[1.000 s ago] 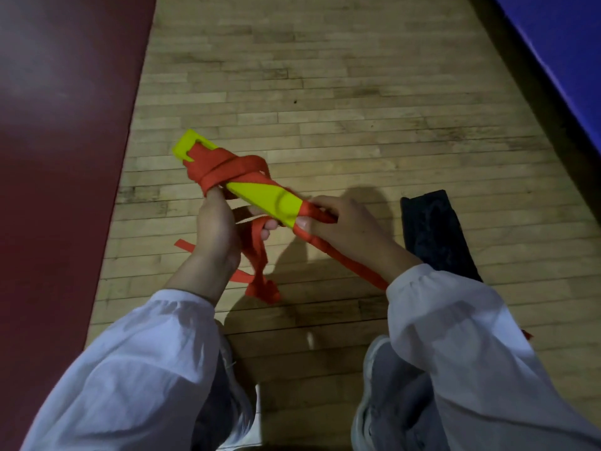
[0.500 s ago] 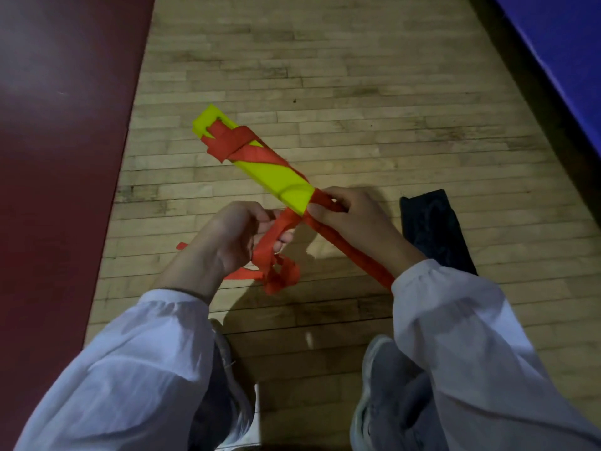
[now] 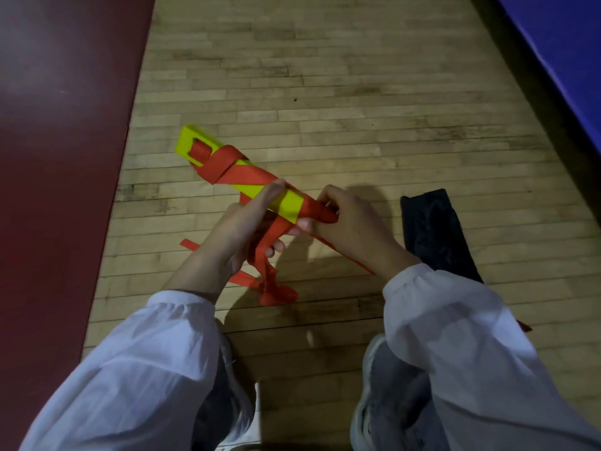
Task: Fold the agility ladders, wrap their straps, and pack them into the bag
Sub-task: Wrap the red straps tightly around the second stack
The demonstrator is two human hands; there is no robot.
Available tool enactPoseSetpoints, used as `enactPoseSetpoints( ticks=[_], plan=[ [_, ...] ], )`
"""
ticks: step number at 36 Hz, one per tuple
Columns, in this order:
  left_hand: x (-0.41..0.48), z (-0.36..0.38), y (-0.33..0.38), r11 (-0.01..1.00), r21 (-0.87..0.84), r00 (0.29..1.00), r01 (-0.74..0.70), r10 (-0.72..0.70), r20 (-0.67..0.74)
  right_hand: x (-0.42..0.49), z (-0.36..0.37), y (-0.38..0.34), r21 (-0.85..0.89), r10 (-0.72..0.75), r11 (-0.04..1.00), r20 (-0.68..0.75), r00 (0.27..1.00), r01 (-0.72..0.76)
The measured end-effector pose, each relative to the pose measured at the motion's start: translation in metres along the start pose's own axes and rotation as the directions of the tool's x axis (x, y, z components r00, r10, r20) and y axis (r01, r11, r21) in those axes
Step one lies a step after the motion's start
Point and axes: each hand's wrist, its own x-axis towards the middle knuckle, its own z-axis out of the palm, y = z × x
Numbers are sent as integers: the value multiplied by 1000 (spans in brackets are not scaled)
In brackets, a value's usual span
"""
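You hold the folded ladder [image 3: 288, 205], a stack of yellow rungs, above the wooden floor [image 3: 325, 92] in front of your knees. It is tilted, with its far end pointing up and left and its near end at your right hand [image 3: 353, 224]. The red strap [image 3: 224, 164] passes through the slot at the far end, crosses over itself there and winds slantwise down the stack. Your right hand has its fingers curled tightly round the near end, where more strap is wrapped over the yellow. Your left hand [image 3: 239, 231] comes in from below: one finger lies straight along the side of the stack, touching a slanting turn of strap, while the lower fingers are curled round the loose length of strap. From that hand the strap hangs down to the floor and bunches in a small heap between your arms, and another flat end lies on the boards just left of your left wrist. A thin run of strap goes under your right wrist. The black bag [image 3: 435, 236] lies flat on the floor just right of your right hand, its near end hidden by your white sleeve [image 3: 455, 327]. A dark red mat [image 3: 65, 157] borders the boards on the left, and a blue one [image 3: 559, 43] fills the top right corner.
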Motion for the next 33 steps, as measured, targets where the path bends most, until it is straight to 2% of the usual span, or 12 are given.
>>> enactPoseSetpoints(
  ticks=[6, 10, 12, 17, 20, 23, 33],
  plan=[
    [-4, 4, 4, 1000, -4, 992, 9, -9, -128, -1, 2, -4, -32, -92, 995, 0, 996, 92],
    [-6, 6, 4, 1000, -7, 989, 20, -21, -146, -1, 1, -2, -45, -116, 992, 26, 993, 117],
    [-5, 5, 4, 1000, -2, 990, 14, -14, -141, 1, -2, -1, -13, -86, 996, 68, 994, 87],
    [-6, 3, 3, 997, -2, 994, -75, 75, -76, 0, -19, 1, 189, 33, 979, 215, 976, -75],
    [-7, 0, 4, 993, 23, 992, -113, 114, -59, -1, -24, 3, 155, 116, 972, 332, 936, -175],
    [-9, -1, 4, 992, 35, 991, -124, 125, -37, 0, -24, 4, 158, 128, 965, 405, 905, -207],
    [-8, -5, 10, 994, -105, 991, -28, 41, 128, 5, -18, 7, 210, 107, 963, 277, 955, -168]
  ],
)
